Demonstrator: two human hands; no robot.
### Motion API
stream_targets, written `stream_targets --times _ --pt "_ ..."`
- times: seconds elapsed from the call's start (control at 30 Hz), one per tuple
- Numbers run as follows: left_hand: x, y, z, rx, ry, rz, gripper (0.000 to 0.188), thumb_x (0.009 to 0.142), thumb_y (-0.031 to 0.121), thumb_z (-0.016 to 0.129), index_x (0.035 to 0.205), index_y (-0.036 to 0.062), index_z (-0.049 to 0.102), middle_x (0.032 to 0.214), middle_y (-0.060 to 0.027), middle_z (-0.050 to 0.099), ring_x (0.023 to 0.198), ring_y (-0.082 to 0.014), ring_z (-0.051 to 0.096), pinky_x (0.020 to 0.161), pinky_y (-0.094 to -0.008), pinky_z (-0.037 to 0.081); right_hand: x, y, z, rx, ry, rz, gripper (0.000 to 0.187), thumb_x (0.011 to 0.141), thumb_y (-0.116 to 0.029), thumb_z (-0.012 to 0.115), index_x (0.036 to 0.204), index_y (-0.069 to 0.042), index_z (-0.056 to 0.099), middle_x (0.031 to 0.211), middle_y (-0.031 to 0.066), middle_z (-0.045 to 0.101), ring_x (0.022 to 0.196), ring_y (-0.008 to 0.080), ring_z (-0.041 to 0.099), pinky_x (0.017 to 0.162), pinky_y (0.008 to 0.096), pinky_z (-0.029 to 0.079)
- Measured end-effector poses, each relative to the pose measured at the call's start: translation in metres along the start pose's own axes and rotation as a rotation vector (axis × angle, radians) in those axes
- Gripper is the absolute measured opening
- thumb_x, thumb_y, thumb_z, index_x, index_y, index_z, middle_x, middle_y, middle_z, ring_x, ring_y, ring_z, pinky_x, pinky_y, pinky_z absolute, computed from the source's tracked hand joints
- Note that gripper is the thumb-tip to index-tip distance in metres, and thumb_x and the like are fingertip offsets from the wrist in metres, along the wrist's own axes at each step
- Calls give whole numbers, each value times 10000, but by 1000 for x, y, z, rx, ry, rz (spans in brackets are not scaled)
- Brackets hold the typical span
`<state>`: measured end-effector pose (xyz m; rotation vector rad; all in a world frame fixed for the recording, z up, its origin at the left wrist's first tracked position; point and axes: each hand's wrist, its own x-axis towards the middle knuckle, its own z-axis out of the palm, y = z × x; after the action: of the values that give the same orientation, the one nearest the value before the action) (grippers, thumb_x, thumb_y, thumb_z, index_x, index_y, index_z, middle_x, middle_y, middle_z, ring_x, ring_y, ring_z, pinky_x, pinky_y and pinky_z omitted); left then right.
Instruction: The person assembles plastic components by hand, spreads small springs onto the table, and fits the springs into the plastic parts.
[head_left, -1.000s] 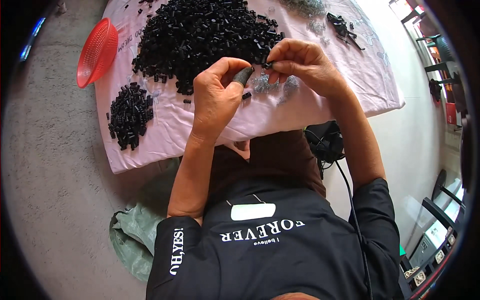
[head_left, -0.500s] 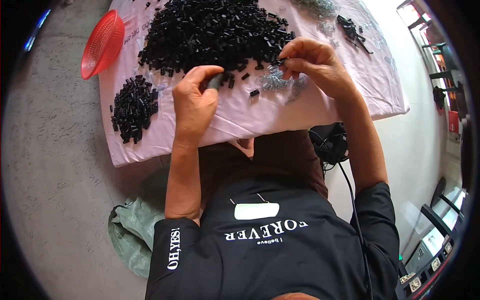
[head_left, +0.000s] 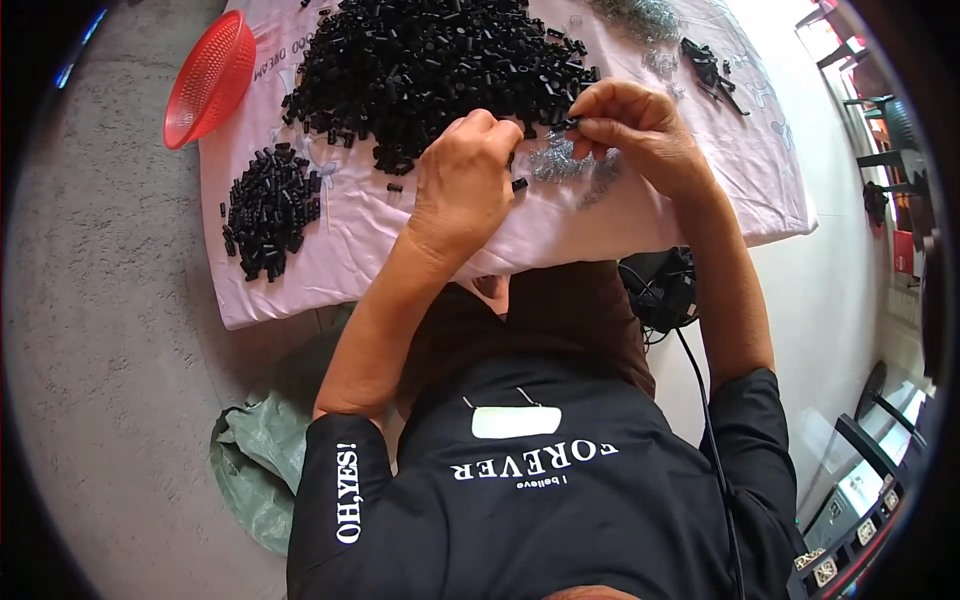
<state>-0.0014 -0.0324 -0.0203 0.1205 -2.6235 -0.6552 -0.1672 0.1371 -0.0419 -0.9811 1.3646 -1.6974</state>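
My left hand (head_left: 462,185) is over the near edge of a big pile of small black plastic pieces (head_left: 430,70), its back turned up and its fingers curled under. Whatever those fingers hold is hidden. A single black piece lies on the cloth beside that hand. Farther right, my right hand (head_left: 640,130) pinches a small black plastic piece (head_left: 573,123) between thumb and forefinger. Under and beside its fingertips lies a heap of thin silvery metal bits, which look like small springs (head_left: 555,160).
A pink cloth (head_left: 360,225) covers the table. At its left sit a smaller heap of black pieces (head_left: 270,210) and a tilted red plastic basket (head_left: 210,80). More silvery bits (head_left: 640,18) and longer black parts (head_left: 712,72) lie at the far right. A green sack (head_left: 255,465) rests on the floor.
My left hand has moved right, toward my right hand, and turned so its back faces up, hiding its fingertips. The right hand keeps its pinch at nearly the same place.
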Motion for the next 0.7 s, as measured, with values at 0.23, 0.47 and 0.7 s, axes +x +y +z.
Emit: stream_targets --times 0.23,0.47,0.7 --pt "10 4 1 249 -159 37 179 773 -17 602 926 53 662 857 -121 592 874 -311 633 741 -416 526 0 -1 -3 60 -58 -8 167 943 -91 663 1085 -3 657 889 71 714 823 119 692 739 243 548" --pt "12 14 -7 -214 -19 -64 388 785 -168 535 1088 25 684 931 -76 653 851 -173 655 778 -258 522 -1 -3 -1 37 -59 7 162 946 -89 656 1081 2 653 909 79 719 832 130 704 744 247 560" --pt "16 37 -3 -925 32 -429 288 819 -201 487 1025 -64 635 956 -85 681 906 -126 679 844 -257 570 -2 -4 0 48 -49 13 163 946 -103 661 1075 -4 659 903 72 724 824 115 696 733 245 557"
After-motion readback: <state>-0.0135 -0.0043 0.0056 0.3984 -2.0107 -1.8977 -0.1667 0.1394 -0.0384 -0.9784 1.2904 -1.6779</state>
